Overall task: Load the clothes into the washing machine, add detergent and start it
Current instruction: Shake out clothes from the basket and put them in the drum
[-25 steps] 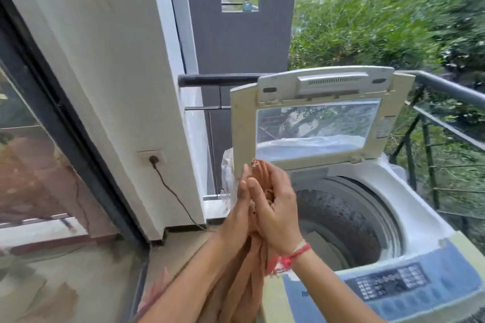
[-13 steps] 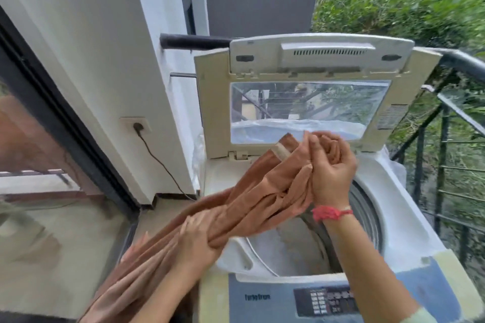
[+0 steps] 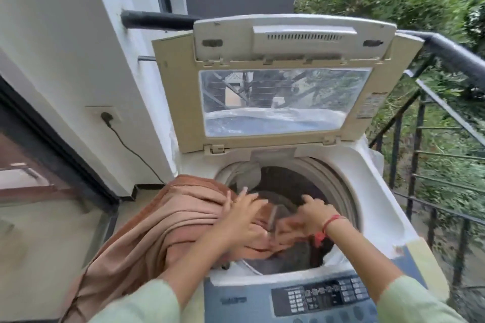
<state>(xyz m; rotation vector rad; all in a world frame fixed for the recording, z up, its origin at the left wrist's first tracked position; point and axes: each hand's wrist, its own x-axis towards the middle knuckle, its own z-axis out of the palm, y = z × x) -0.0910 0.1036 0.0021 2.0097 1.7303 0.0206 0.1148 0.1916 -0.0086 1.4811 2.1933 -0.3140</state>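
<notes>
A top-loading washing machine (image 3: 378, 207) stands on a balcony with its lid (image 3: 286, 86) raised upright at the back, the lid's clear window facing the camera. Both hands are at the round opening of the drum (image 3: 312, 178). The left hand (image 3: 242, 217) lies palm down on a long brown cloth (image 3: 162, 223), fingers spread and pressing the fabric at the drum's left rim. The right hand (image 3: 307, 217), with a red thread bracelet (image 3: 325, 228) at the wrist, is inside the opening with its fingers curled around a bunched part of the same cloth; motion blur hides how tightly it grips. The cloth is only partly in the machine: one end is gathered inside the drum under the hands, while the rest drapes over the machine's left front corner and hangs down the side toward the floor. Pale green sleeves cover both forearms. The control panel (image 3: 325, 296), dark with rows of small buttons, runs along the machine's near edge below the arms. On the white wall to the left, a black plug sits in a socket (image 3: 105, 115), its cord trailing down. A dark metal railing (image 3: 451, 49) runs behind and to the right of the machine, with green foliage beyond it.
</notes>
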